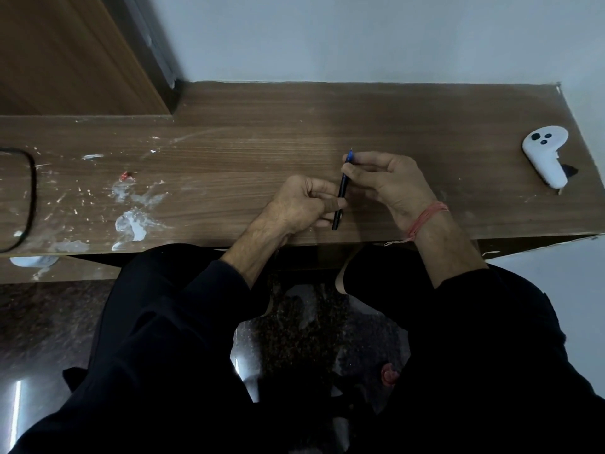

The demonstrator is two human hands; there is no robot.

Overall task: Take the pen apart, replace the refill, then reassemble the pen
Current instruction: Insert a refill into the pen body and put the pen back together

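A dark blue pen (342, 191) stands nearly upright in the view over the wooden table (248, 158), its tip pointing away from me. My left hand (304, 204) grips the lower barrel between thumb and fingers. My right hand (386, 181) pinches the blue tip end near the top; a red thread is tied round that wrist. The pen's bottom end sticks out below my left thumb. No separate refill is visible.
A white game controller (545, 154) lies at the table's far right. White paint smears (131, 221) and a small red scrap (126, 175) mark the left side. A black cable (31, 191) loops at the left edge. A wall runs behind the table.
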